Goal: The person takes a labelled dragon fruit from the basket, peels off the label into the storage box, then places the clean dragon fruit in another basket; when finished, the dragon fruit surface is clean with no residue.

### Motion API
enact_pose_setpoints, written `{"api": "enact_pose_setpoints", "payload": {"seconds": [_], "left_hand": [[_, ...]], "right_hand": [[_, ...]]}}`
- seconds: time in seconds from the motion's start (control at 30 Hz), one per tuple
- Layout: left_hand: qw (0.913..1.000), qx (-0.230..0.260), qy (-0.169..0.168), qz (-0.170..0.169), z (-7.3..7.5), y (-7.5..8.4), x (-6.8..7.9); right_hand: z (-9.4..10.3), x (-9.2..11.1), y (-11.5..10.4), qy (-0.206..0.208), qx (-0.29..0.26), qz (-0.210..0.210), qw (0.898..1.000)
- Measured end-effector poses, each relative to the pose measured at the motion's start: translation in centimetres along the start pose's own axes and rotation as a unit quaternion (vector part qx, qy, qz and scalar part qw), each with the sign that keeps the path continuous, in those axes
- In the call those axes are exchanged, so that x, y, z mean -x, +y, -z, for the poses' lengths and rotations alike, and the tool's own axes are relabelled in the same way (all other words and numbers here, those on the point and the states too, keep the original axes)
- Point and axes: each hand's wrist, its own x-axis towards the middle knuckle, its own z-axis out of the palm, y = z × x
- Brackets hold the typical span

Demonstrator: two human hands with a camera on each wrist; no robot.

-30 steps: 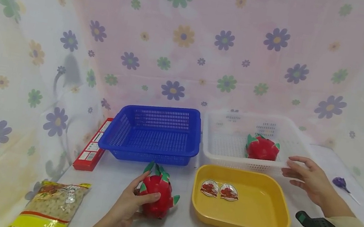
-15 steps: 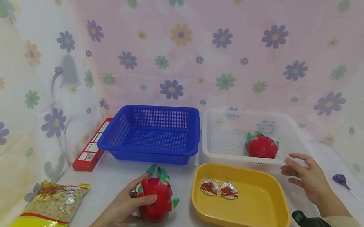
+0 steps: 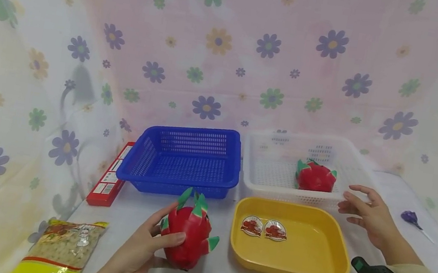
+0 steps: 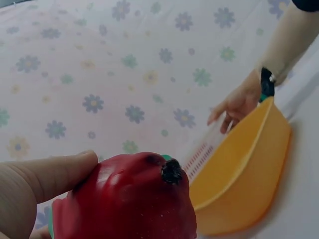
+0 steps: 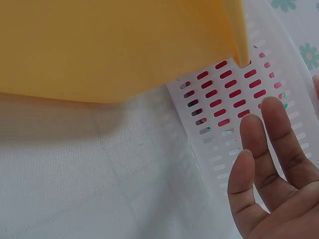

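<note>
My left hand [image 3: 141,243] grips a red dragon fruit [image 3: 188,234] with green leaf tips, its thumb laid across the front. In the left wrist view, the dark end of this dragon fruit [image 4: 124,199] faces the camera. My right hand [image 3: 373,218] is at the front right corner of a white plastic basket [image 3: 291,195], fingers extended and slightly bent. In the right wrist view, its fingers [image 5: 274,129] lie close to the slotted basket wall; whether they touch it I cannot tell. A second dragon fruit [image 3: 316,177] lies inside the white basket.
A blue basket [image 3: 176,189] stands at the back left, beside a red box [image 3: 108,181]. The yellow tray [image 3: 302,259] with two round stickers sits before the white basket. A yellow food bag [image 3: 64,245] lies front left, a purple lollipop [image 3: 410,217] far right.
The left hand has raised the dragon fruit a little and turned it, so its leaves now overlap the blue basket's front edge. The right hand stays by the white basket's corner.
</note>
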Motion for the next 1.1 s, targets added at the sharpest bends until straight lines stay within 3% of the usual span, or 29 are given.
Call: {"api": "enact_pose_setpoints", "payload": {"seconds": [0.27,0.63,1.1], "left_hand": [[0.9995,0.007,-0.031,0.006,-0.6,0.4,0.6],[0.9984,-0.008,-0.051,-0.023,-1.7,2.0,0.9],[0.9964,-0.024,-0.037,-0.072,-2.7,4.4,-1.3]], "right_hand": [[0.0,0.2,0.5,-0.003,-0.003,-0.004,1.000],[-0.2,0.4,0.2,0.001,-0.012,0.006,1.000],[-0.2,0.1,0.3,0.003,-0.017,0.001,1.000]]}}
